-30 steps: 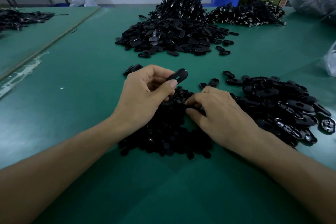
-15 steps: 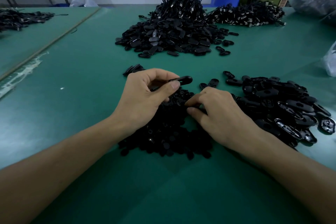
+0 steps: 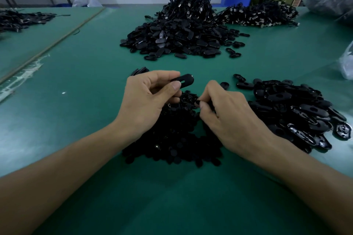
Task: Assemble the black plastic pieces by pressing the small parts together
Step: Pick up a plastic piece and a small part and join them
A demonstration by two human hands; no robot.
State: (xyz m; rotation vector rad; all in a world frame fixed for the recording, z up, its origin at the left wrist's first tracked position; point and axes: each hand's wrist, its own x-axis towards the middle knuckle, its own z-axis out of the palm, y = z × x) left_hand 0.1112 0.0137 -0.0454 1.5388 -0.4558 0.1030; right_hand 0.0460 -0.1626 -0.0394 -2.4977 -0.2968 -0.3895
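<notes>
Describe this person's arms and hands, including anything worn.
Nothing is worn: the left hand and right hand are ungloved, with no rings visible. The left forearm and right forearm show no sleeve, watch or band.

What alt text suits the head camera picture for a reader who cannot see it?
A person's left hand holds a black oval piece while the right hand pinches a small black part above a pile of small parts on a green table. More black piles lie around.
</notes>
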